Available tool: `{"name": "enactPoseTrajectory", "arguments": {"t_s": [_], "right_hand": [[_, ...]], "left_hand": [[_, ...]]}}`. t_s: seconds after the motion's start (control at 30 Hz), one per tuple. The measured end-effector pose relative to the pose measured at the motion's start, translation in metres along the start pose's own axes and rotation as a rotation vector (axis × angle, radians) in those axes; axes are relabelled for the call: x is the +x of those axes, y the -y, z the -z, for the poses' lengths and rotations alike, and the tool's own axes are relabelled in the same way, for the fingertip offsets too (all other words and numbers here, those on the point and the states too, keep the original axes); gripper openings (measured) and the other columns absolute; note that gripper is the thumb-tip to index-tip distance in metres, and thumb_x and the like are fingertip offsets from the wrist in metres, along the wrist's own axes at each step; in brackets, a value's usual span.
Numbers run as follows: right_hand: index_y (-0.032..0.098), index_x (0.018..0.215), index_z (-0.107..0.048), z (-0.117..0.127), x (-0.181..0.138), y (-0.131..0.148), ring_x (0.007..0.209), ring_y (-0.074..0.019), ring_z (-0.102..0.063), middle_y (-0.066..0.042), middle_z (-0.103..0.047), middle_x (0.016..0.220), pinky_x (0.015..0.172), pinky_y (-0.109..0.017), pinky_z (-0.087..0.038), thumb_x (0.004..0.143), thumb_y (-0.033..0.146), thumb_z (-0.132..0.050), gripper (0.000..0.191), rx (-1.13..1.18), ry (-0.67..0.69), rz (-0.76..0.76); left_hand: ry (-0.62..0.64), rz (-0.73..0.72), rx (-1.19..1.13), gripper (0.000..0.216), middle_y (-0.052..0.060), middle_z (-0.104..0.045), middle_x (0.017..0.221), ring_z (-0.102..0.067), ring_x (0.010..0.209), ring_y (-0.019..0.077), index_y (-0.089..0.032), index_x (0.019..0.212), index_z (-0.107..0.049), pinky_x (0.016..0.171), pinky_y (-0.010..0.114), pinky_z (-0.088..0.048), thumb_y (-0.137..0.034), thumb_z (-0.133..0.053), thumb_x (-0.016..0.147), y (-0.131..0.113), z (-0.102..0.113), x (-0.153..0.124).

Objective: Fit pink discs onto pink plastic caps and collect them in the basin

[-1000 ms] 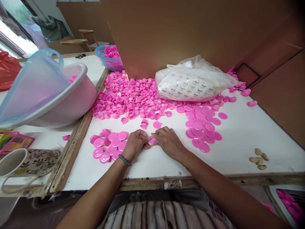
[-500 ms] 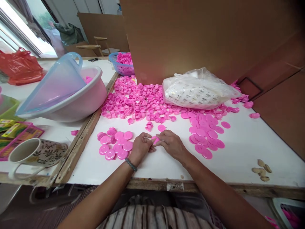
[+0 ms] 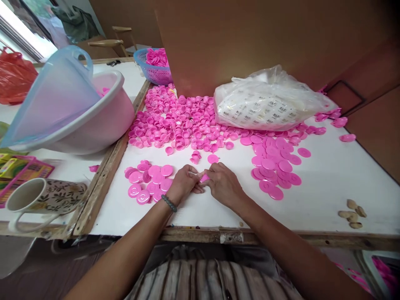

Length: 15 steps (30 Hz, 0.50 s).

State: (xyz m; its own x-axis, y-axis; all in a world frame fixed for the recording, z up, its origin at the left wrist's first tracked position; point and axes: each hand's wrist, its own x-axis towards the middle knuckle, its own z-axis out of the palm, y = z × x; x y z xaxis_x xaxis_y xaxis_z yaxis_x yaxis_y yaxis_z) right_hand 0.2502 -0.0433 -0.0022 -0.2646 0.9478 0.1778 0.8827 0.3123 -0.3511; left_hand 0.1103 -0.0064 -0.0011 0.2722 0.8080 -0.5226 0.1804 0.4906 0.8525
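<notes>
My left hand (image 3: 185, 182) and my right hand (image 3: 225, 184) meet over the front part of the white table. Their fingers pinch a small pink plastic disc (image 3: 204, 178) between them, and most of it is covered by the fingertips. Just beyond the fingers a single pink saucer-like disc (image 3: 213, 158) lies flat, with a few tiny pink cups (image 3: 195, 157) beside it. Left of my left hand is a loose group of ringed pink discs (image 3: 154, 188). To the right of my right hand spreads a pile of flat pink discs (image 3: 271, 163).
Many small pink cups (image 3: 176, 125) cover the back, beside a clear plastic bag (image 3: 262, 106) of printed white pieces. A tall cardboard sheet (image 3: 237, 41) stands behind. At left are a wide basin (image 3: 109, 121) and a floral mug (image 3: 50, 198). Peanuts (image 3: 352, 213) lie at right.
The view has shifted slightly, so the table's contents appear higher and closer. My hands stay together on the pink disc; the right fingers have curled further over it.
</notes>
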Motion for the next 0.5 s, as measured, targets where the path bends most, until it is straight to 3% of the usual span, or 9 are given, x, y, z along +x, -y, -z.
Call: {"name": "enactPoseTrajectory", "arguments": {"t_s": [0.13, 0.23, 0.3, 0.43, 0.5], "right_hand": [[0.016, 0.073, -0.059, 0.000, -0.003, 0.003, 0.070, -0.0169, -0.043, -0.005, -0.051, 0.072, 0.060, -0.029, -0.033, 0.080, 0.016, -0.052, 0.010, -0.029, -0.014, -0.011], [0.019, 0.081, -0.062, 0.002, -0.004, -0.005, 0.071, -0.0153, -0.045, -0.003, -0.053, 0.072, 0.062, -0.026, -0.034, 0.084, 0.030, -0.052, 0.015, 0.063, -0.009, 0.010], [0.020, 0.081, -0.064, 0.008, -0.006, -0.014, 0.072, -0.0149, -0.047, -0.002, -0.055, 0.072, 0.063, -0.026, -0.034, 0.085, 0.036, -0.050, 0.021, 0.056, -0.044, -0.007], [0.013, 0.077, -0.064, 0.027, -0.018, -0.042, 0.073, -0.0180, -0.047, -0.008, -0.056, 0.074, 0.063, -0.029, -0.033, 0.088, 0.040, -0.042, 0.036, -0.220, -0.316, -0.334], [0.010, 0.080, -0.064, 0.034, -0.028, -0.057, 0.074, -0.0208, -0.046, -0.012, -0.055, 0.076, 0.062, -0.030, -0.033, 0.087, 0.041, -0.043, 0.038, -0.377, -0.388, -0.512]], "left_hand": [[-0.003, -0.021, 0.019, 0.039, -0.003, -0.057, 0.047, -0.060, 0.043, 0.0145, -0.017, 0.079, -0.041, 0.043, 0.023, -0.049, -0.042, -0.068, 0.066, 0.001, -0.001, -0.001], [-0.007, -0.169, 0.121, 0.034, -0.005, -0.054, 0.045, -0.056, 0.041, 0.0123, -0.017, 0.083, -0.044, 0.043, 0.021, -0.045, -0.045, -0.061, 0.072, 0.005, -0.002, -0.005], [-0.036, -0.286, 0.325, 0.028, -0.006, -0.051, 0.044, -0.051, 0.039, 0.0111, -0.018, 0.085, -0.048, 0.041, 0.020, -0.038, -0.044, -0.054, 0.077, 0.004, 0.000, -0.011], [-0.222, -0.409, 0.923, 0.022, 0.000, -0.058, 0.056, -0.053, 0.049, 0.0142, -0.018, 0.085, -0.056, 0.047, 0.022, -0.034, -0.038, -0.046, 0.082, -0.006, 0.013, -0.030], [-0.343, -0.429, 1.153, 0.022, 0.004, -0.062, 0.069, -0.055, 0.059, 0.0176, -0.017, 0.089, -0.058, 0.052, 0.025, -0.037, -0.034, -0.044, 0.083, -0.011, 0.019, -0.040]]}}
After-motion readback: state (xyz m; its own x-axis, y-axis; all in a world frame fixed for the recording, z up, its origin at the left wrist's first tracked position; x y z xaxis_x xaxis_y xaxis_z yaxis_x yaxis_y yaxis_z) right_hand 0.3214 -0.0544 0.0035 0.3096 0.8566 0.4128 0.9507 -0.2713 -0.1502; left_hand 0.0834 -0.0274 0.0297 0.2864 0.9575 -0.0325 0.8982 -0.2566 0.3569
